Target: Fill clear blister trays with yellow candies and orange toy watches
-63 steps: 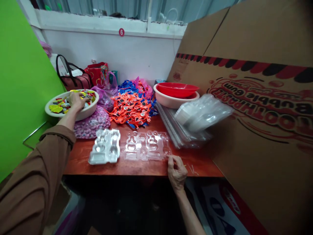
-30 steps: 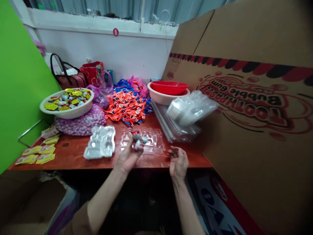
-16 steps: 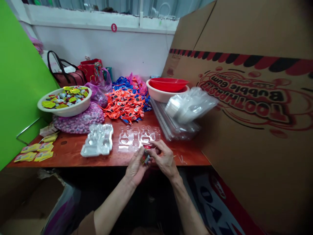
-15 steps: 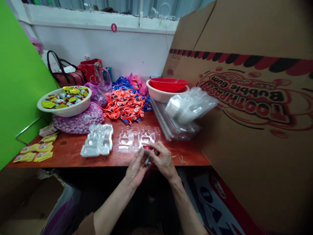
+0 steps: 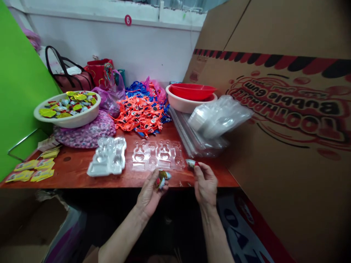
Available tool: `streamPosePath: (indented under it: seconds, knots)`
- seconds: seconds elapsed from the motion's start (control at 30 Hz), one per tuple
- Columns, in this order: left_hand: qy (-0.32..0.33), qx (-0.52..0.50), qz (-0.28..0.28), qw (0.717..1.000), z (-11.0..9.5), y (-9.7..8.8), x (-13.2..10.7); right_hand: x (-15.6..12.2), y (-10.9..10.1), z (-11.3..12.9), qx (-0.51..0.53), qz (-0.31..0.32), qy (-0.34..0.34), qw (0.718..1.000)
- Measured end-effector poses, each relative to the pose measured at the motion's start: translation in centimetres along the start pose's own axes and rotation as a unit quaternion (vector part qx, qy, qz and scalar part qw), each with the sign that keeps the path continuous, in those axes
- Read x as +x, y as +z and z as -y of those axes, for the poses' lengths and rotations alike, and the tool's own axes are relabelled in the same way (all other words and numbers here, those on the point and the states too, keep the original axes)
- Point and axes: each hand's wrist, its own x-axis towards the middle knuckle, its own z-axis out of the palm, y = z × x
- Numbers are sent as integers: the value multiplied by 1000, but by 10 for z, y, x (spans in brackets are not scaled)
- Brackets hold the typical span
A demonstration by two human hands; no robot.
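Note:
My left hand is closed around a few small foil-wrapped candies, gold, white and red, in front of the table edge. Between the thumb and fingers of my right hand is one foil-wrapped candy, white and dark with a red end. It hangs just off the right end of a clear plastic blister tray that lies flat on the table, its moulded hollows facing up. A stack of similar trays sits left of it. The candies' exact shapes are partly hidden by my fingers.
A white basin of wrapped candies rests on a purple bag at left. Orange straps are heaped at the back. Plastic bags and red and white basins stand right, beside a large cardboard box. Yellow cards lie front left.
My hands have moved apart. The right one has gone right with a single candy, while the left keeps the others. The view has shifted slightly.

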Motion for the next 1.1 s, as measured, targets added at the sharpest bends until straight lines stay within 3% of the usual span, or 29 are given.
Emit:
streamPosePath:
  seconds: [0.07,0.13,0.27,0.4,0.47,0.57,0.7,0.83,0.9,1.0,1.1]
  knots:
    - [-7,-5,-4,1000,-2,-3,-3,11,-9,-4,-74,23,-37,996]
    - [-13,-7,-5,1000,-3,-4,-5,20,-12,-7,-150,88,-82,981]
    - [-20,-1,-7,1000,-3,-4,-10,36,-9,-22,-271,199,-171,926]
    - [-28,-3,-9,1000,-3,-2,-11,47,-11,-34,-374,263,-197,867]
    - [-32,-11,-1,999,-3,0,-10,46,-9,-28,-384,253,-210,863]
    - [-30,-13,11,999,-4,1,-10,34,4,2,-339,239,-218,883]
    - [-6,19,22,1000,-3,0,-17,1,31,48,-273,334,-155,889]
    - [20,63,29,997,0,-4,-26,-23,47,55,-233,427,-80,870]
    - [17,70,15,997,-1,-6,-29,-25,49,46,-202,410,-32,889]
    - [22,66,9,998,-6,-7,-30,-17,52,29,-122,318,69,938]
    - [35,56,9,998,-13,-9,-31,-3,59,16,-32,250,162,954]
